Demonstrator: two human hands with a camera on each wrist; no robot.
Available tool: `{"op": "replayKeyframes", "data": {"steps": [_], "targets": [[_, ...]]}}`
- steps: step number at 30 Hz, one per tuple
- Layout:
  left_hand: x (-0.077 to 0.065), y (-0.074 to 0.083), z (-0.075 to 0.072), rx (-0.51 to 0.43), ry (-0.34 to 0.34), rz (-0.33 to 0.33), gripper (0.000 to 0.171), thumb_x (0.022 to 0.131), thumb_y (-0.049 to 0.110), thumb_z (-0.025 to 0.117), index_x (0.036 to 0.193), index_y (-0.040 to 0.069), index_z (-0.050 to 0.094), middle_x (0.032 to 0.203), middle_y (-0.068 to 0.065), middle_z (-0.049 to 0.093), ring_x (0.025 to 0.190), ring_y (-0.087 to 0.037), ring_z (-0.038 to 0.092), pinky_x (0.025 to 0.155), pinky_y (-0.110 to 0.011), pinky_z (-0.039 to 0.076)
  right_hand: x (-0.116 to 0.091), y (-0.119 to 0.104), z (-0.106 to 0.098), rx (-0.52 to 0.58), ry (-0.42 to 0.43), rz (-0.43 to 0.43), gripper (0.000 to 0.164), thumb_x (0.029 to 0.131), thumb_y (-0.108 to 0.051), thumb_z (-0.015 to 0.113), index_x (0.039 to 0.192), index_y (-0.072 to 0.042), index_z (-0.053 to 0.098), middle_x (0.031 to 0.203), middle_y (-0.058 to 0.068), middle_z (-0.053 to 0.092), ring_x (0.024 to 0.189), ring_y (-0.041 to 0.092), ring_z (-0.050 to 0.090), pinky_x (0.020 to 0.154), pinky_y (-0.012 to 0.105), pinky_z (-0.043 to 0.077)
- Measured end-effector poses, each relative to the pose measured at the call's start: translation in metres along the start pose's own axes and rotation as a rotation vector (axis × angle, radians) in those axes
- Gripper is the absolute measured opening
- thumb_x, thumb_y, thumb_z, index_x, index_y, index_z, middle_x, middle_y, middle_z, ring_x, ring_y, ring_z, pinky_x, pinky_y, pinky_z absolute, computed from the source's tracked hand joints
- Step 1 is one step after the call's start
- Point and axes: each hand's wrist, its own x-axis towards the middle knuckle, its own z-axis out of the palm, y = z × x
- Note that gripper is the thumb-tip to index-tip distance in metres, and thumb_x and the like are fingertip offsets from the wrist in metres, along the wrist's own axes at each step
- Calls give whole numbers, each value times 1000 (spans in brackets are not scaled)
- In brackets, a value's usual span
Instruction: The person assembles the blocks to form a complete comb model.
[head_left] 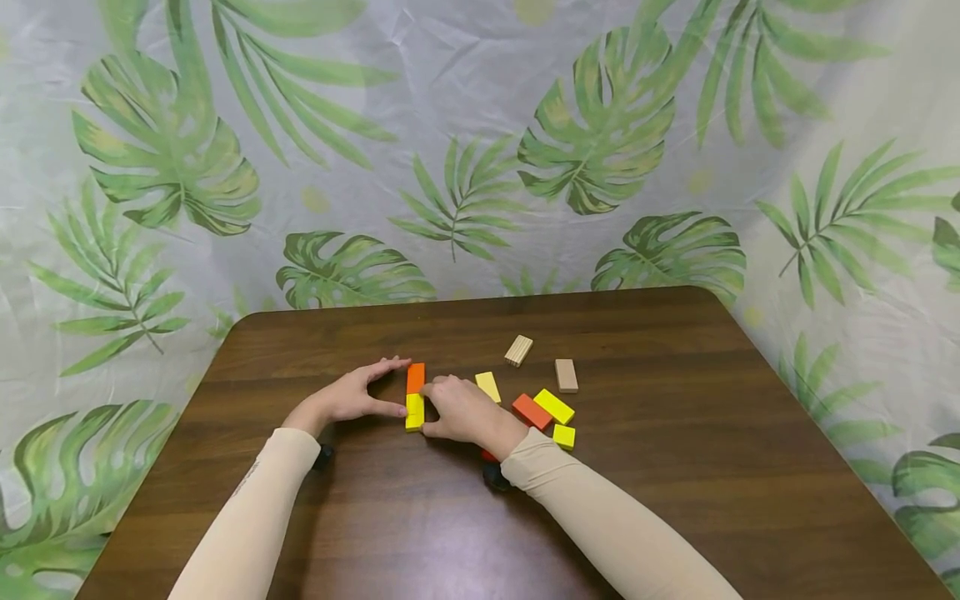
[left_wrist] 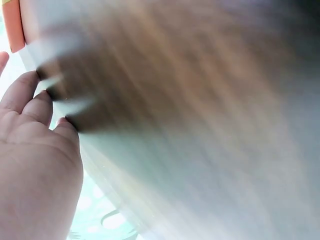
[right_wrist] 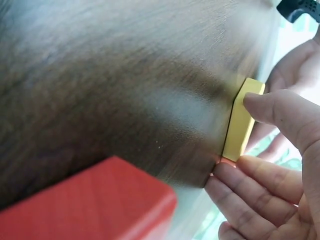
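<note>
On the wooden table (head_left: 360, 517), an orange block (head_left: 416, 377) and a yellow block (head_left: 415, 413) lie end to end in a line. My left hand (head_left: 348, 395) is at their left side, thumb tip against the yellow block and index fingertip by the far end of the orange one. With thumb and index finger, my right hand (head_left: 467, 411) pinches the yellow block (right_wrist: 244, 122) near its two ends, as the right wrist view shows. The left wrist view catches my left hand (left_wrist: 37, 145) with its fingers spread and part of the orange block (left_wrist: 13, 25).
Right of my right hand lie a pale yellow block (head_left: 487, 387), a red block (head_left: 532, 412), a yellow block (head_left: 554, 406) and a short yellow block (head_left: 564, 437). Farther back are a striped wooden block (head_left: 518, 351) and a plain wooden block (head_left: 566, 376). Another red block (right_wrist: 95, 205) sits near my right wrist.
</note>
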Motion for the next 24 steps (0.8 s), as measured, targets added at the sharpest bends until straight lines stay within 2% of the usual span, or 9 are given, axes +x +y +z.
{"op": "replayKeyframes", "data": {"steps": [5, 11, 24], "targets": [[-5, 0, 3, 33, -16, -3, 99, 89, 49, 87, 170, 27, 35, 181, -12, 17, 168, -44, 8, 128, -78, 13, -1, 0, 0, 6, 1, 2, 53, 94, -34, 82, 138, -7, 72, 128, 9, 75, 116, 25, 73, 99, 38, 62], [-8, 0, 7, 49, -14, 10, 105, 84, 50, 91, 170, 28, 35, 181, -12, 16, 169, -42, 6, 131, -75, 5, -1, 0, 0, 4, -5, 4, 54, 94, -35, 82, 140, -6, 71, 130, 9, 75, 117, 25, 73, 100, 37, 62], [-8, 2, 11, 79, 8, 30, 105, 84, 50, 91, 169, 24, 37, 181, -15, 18, 169, -41, 7, 131, -74, 6, -2, 0, 1, -15, -4, 9, 55, 95, -37, 82, 141, -8, 70, 130, 9, 75, 117, 25, 73, 99, 38, 63]]}}
